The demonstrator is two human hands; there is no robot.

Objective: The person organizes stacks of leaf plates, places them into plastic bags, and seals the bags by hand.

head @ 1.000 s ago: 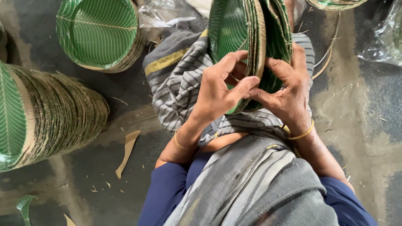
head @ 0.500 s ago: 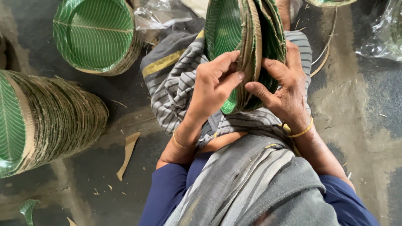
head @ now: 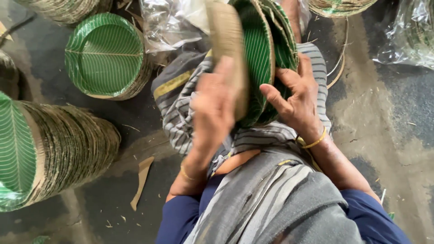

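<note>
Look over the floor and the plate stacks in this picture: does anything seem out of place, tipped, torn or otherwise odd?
Yes. The big stack of green plates at the left lies on its side, not upright like the stack behind it. A torn cardboard strip and small scraps litter the dark floor. The left hand is motion-blurred.

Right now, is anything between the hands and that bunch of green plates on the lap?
Nothing visible is. The left hand is already on the tan back of the front plate, though it is motion-blurred. The right hand has its fingers on the green plates.
</note>
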